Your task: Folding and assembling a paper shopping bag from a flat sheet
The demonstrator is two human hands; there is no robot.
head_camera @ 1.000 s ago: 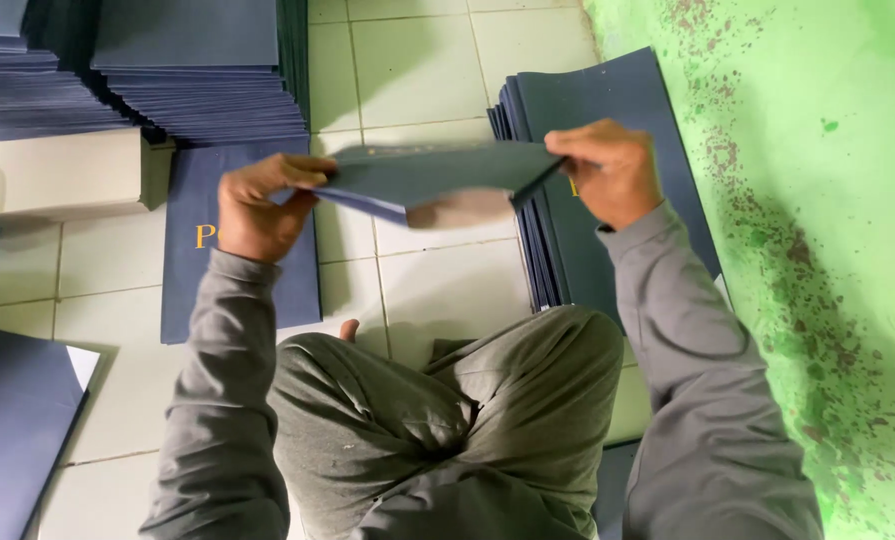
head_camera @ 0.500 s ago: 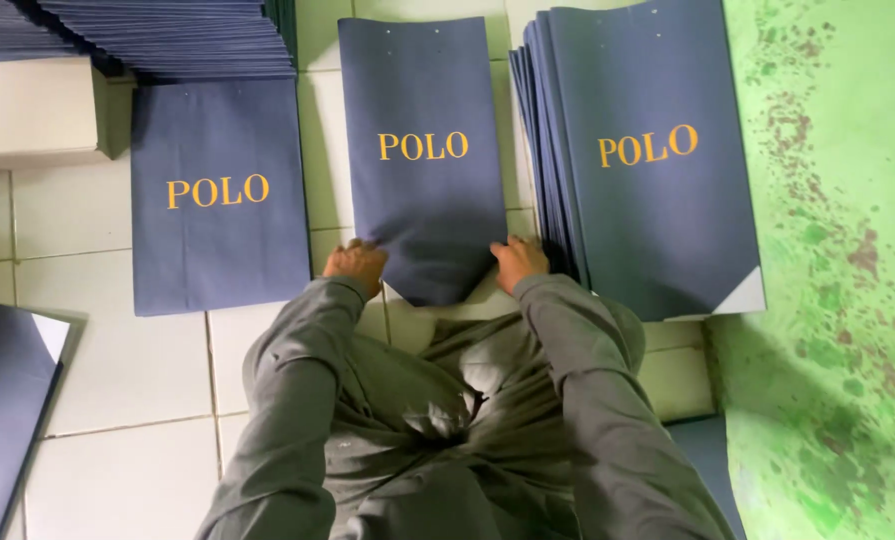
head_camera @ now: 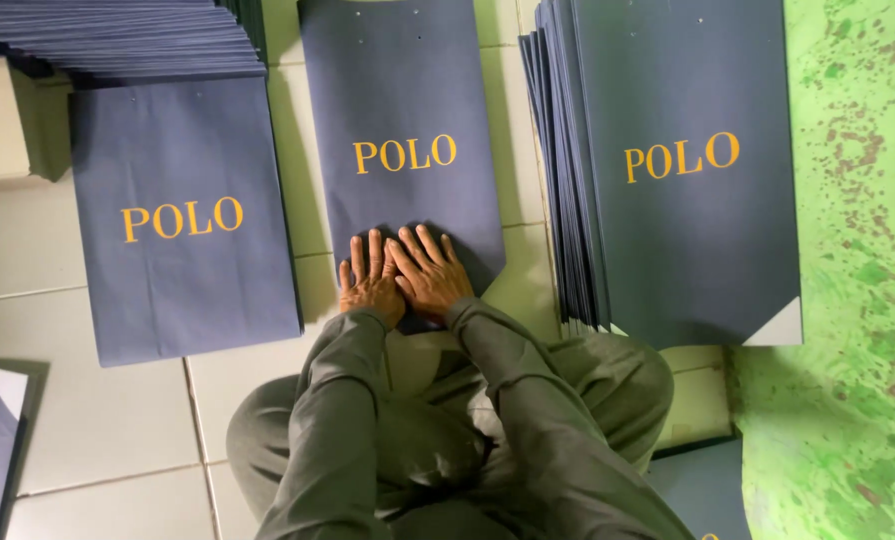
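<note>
Both hands have slid together at the near end of the middle bag (head_camera: 402, 110). On the floor, a single bag (head_camera: 182, 215) lies left; the left hand (head_camera: 369, 282) and right hand (head_camera: 429, 275) press flat, fingers spread, gripping nothing; a stack of bags (head_camera: 682, 170) lies right.

Floor (head_camera: 107, 420): pale tiles. Navy paper bag (head_camera: 182, 220) with gold lettering lies flat at left. Fanned stack of navy sheets (head_camera: 117, 35) above it. Thick pile of bags (head_camera: 682, 170) at right. Green speckled wall (head_camera: 852, 250) beyond.
</note>
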